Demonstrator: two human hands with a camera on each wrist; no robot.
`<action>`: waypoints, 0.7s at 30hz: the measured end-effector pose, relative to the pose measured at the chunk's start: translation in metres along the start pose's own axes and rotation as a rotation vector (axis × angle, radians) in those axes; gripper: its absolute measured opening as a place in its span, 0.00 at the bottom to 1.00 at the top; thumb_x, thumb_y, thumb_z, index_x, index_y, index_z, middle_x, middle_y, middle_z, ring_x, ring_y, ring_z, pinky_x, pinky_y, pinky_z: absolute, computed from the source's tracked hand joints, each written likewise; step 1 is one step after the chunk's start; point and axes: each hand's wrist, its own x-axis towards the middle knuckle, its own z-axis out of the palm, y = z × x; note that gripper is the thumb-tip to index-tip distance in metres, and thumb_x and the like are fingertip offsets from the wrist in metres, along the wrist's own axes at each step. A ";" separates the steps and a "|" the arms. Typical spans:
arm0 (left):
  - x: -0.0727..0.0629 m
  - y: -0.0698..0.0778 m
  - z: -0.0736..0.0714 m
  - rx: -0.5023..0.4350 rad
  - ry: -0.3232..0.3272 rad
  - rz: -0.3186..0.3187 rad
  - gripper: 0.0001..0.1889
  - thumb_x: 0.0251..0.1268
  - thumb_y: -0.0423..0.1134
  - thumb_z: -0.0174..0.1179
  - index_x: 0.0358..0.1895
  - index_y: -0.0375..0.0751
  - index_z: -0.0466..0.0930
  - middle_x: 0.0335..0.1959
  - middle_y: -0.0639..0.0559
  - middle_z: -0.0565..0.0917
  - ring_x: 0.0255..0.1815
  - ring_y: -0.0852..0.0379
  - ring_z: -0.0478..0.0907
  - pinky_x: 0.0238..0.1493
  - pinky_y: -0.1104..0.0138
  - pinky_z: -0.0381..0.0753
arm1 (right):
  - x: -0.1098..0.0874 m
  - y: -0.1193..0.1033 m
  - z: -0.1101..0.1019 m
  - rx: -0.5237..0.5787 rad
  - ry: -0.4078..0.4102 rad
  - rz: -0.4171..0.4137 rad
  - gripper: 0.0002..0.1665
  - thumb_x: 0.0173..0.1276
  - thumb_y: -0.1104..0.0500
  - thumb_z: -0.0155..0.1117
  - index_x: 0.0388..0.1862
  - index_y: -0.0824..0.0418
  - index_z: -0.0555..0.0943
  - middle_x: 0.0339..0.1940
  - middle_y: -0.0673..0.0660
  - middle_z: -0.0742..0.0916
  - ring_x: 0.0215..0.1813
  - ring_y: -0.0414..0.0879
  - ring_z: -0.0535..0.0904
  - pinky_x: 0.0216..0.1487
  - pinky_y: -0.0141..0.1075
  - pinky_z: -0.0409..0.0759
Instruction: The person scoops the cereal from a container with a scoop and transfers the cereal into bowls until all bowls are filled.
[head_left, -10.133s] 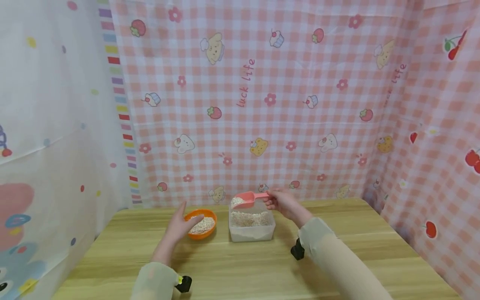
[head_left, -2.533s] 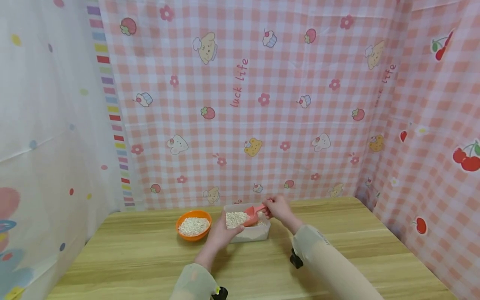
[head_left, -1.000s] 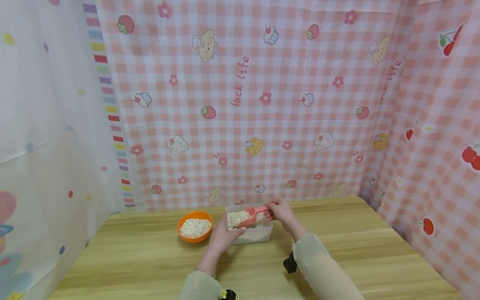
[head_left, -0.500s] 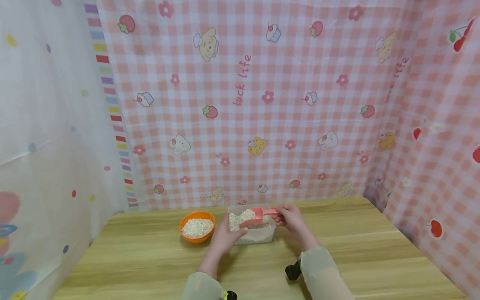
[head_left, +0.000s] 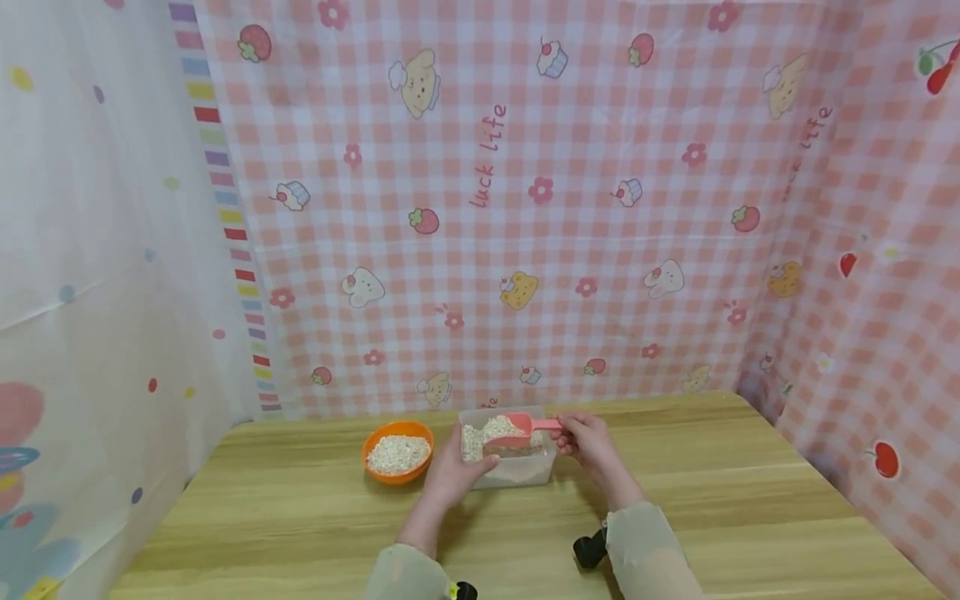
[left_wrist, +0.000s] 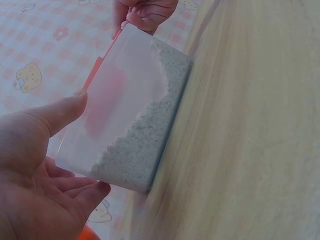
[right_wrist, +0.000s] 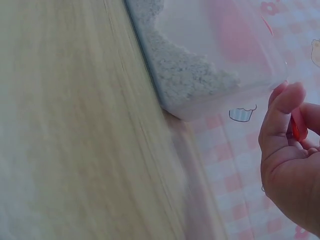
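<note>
A clear plastic container (head_left: 513, 477) of pale oat-like flakes stands on the table. My left hand (head_left: 452, 477) grips its left end, thumb over the near rim and fingers round the side, as the left wrist view also shows. My right hand (head_left: 592, 446) pinches the handle of a pink scoop (head_left: 520, 427) at the container's right end. The scoop lies nearly level within the container's mouth, heaped flakes at its front. Through the clear wall in the left wrist view, the flakes (left_wrist: 137, 142) slope up toward both ends, with a dip in the middle.
An orange bowl (head_left: 397, 478) filled with the same flakes sits just left of my left hand. Behind the wooden table (head_left: 300, 517) hangs a pink checked cloth (head_left: 465, 250), with more cloth along both sides.
My left hand has gone from over the orange bowl to the container. The scoop dipped steeply into the flakes, then came up level with a load as my right hand shifted right.
</note>
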 end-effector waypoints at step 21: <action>0.000 0.000 0.001 -0.019 -0.005 -0.027 0.50 0.59 0.47 0.69 0.75 0.28 0.47 0.72 0.30 0.57 0.71 0.33 0.56 0.68 0.43 0.58 | -0.004 -0.001 0.000 0.003 0.001 0.017 0.18 0.77 0.65 0.47 0.55 0.81 0.72 0.20 0.52 0.83 0.21 0.36 0.74 0.22 0.24 0.75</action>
